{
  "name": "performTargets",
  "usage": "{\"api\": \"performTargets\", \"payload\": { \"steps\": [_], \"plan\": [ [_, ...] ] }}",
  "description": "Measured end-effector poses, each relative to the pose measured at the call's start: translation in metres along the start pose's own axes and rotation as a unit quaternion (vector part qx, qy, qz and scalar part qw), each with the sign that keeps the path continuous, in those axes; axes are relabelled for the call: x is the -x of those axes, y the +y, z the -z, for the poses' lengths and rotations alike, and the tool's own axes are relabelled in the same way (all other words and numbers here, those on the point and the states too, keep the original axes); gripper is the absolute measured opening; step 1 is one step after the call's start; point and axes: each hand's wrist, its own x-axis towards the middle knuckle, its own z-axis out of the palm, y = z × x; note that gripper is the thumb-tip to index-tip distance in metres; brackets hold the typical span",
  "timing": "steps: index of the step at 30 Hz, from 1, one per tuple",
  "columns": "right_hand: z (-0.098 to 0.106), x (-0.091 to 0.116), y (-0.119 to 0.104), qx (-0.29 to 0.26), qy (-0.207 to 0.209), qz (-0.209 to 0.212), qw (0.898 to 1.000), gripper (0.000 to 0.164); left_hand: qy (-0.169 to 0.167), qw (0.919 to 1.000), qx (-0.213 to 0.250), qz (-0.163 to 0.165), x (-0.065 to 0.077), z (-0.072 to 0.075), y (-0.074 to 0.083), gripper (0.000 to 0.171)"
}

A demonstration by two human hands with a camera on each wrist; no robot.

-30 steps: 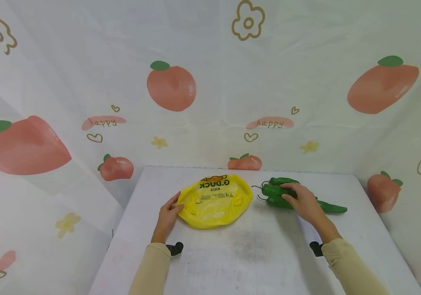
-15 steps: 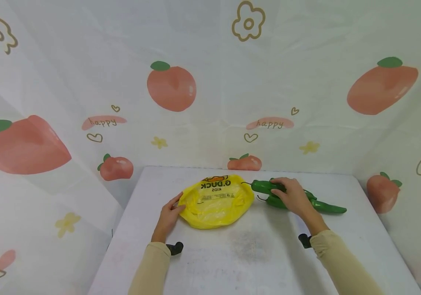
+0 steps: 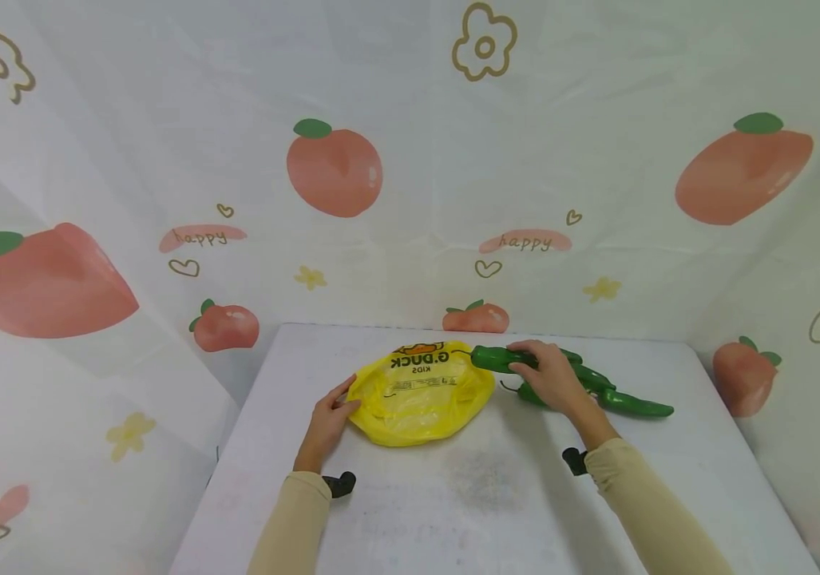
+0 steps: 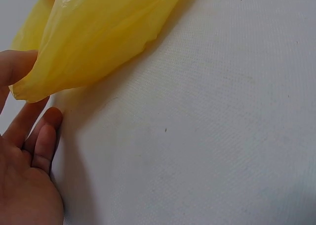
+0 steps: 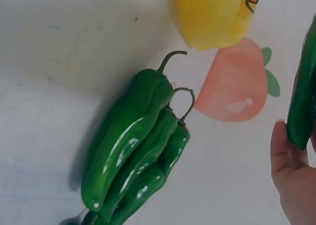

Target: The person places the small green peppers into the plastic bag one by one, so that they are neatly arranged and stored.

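Note:
A yellow plastic bag [image 3: 420, 411] with mirrored "G.DUCK KIDS" lettering lies spread on the table, its mouth hidden. My left hand [image 3: 325, 427] pinches its left edge; the left wrist view shows the yellow film [image 4: 108, 37] between thumb and fingers. My right hand [image 3: 549, 375] grips a long green pepper [image 3: 487, 358], whose thin stem overlaps the bag's right edge in the head view. At the right of the right wrist view, the held pepper [image 5: 302, 96] stands apart from a pile of several green peppers [image 5: 126, 121]. That pile lies partly behind my right hand in the head view.
The white table [image 3: 438, 519] meets a printed curtain [image 3: 410, 263] at the back and sides. One green pepper [image 3: 635, 404] extends from the pile toward the right edge. Black wrist mounts [image 3: 573, 461] sit under both sleeves.
My right hand has lifted one pepper off the pile and carried it left to the bag's right edge. The left hand and bag have barely shifted.

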Motion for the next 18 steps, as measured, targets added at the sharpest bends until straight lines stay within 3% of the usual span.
{"api": "performTargets", "payload": {
  "steps": [18],
  "plan": [
    [-0.021, -0.025, -0.023, 0.019, -0.058, 0.013, 0.998, 0.032, -0.002, 1.0, 0.001, 0.007, 0.001, 0.0, 0.003, 0.052]
  ]
}}
